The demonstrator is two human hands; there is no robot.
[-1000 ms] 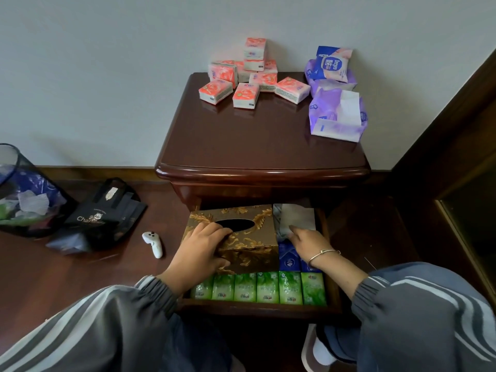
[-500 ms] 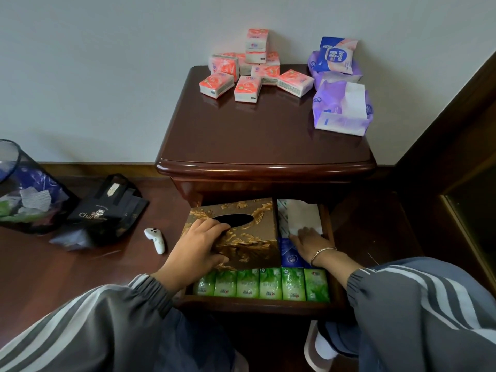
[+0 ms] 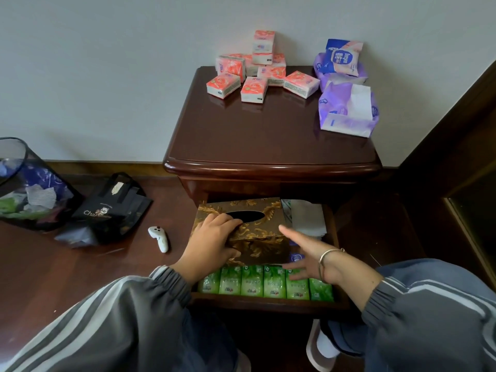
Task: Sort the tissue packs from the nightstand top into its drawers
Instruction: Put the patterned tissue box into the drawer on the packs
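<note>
My left hand [image 3: 212, 244] curling round the gold tissue box [image 3: 263, 245] in the open drawer [image 3: 268, 304], my right hand [image 3: 306, 255] hovering over 6 green packs [image 3: 252, 284], fingers straight and apart

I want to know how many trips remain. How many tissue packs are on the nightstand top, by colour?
Pink packs: 9 visible (the pile overlaps, so more may be hidden)
Purple packs: 2
Blue-and-white pack: 1
Total: 12 visible

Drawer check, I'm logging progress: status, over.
Left hand grips gold tissue box in drawer; right hand open over green packs. Pink packs unsorted on nightstand top. Box crowds the drawer.
</note>
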